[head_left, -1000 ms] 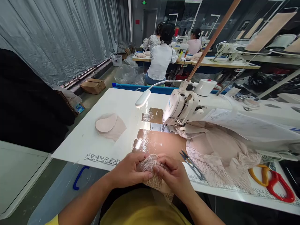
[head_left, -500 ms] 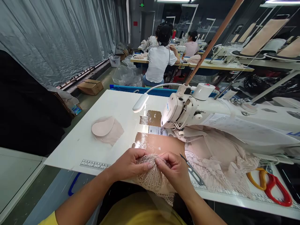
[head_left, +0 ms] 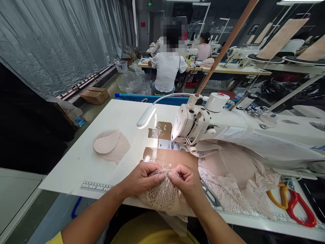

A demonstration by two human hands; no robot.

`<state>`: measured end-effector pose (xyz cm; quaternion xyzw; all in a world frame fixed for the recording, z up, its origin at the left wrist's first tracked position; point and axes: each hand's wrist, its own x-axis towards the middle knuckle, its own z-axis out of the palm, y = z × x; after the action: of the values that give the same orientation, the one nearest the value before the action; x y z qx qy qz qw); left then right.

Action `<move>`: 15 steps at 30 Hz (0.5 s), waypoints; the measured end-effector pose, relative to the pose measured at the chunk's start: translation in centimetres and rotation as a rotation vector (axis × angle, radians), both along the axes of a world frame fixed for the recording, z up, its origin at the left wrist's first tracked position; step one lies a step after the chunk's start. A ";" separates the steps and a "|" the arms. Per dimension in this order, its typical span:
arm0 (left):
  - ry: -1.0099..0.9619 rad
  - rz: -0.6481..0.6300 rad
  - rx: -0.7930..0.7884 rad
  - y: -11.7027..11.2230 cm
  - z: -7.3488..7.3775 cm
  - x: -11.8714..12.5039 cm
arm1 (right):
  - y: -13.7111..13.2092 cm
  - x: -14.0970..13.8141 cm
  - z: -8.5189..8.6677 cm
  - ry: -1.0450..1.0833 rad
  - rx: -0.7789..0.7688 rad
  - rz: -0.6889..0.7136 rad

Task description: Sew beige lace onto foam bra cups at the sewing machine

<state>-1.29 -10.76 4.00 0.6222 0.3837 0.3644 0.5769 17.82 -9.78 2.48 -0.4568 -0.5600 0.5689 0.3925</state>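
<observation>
Both my hands pinch the gathered top of a beige lace piece [head_left: 162, 193] at the front edge of the table. My left hand [head_left: 146, 176] grips it between thumb and fingers from the left. On the other side my right hand [head_left: 186, 179] is closed on the same lace, its thumb close to the left one. The lace fans out below my fingers and hangs over the edge. Just beyond stands the white sewing machine [head_left: 190, 122], with a heap of beige mesh and lace fabric [head_left: 236, 166] to the right of its needle area.
On the left of the white table [head_left: 83, 162] lies a beige pad on mesh [head_left: 108, 142]. A grey tool [head_left: 210, 195] lies by my right wrist. Scissors with red and orange handles [head_left: 301, 210] rest at the right. A lamp [head_left: 146, 117] leans over the table; a co-worker [head_left: 167, 71] sits ahead.
The view has shifted slightly. My hands keep hold of the lace, which is spread a little more widely below them. The co-worker ahead has lowered the right arm.
</observation>
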 end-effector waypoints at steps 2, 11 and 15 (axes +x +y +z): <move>-0.027 0.035 0.004 0.0 -0.4 0.5 | 0.2 -0.2 -0.1 0.124 -0.136 0.012; -0.307 0.444 -0.398 0.6 0.7 -1.6 | 2.4 1.9 0.7 0.203 -0.341 0.082; 0.045 0.821 -0.001 2.6 3.1 -5.8 | 3.3 4.7 1.2 -0.035 -0.131 0.103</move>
<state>-7.08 -8.14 7.12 0.4250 0.6129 0.5504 0.3753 22.55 -6.46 3.70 -0.4619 -0.5512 0.6156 0.3222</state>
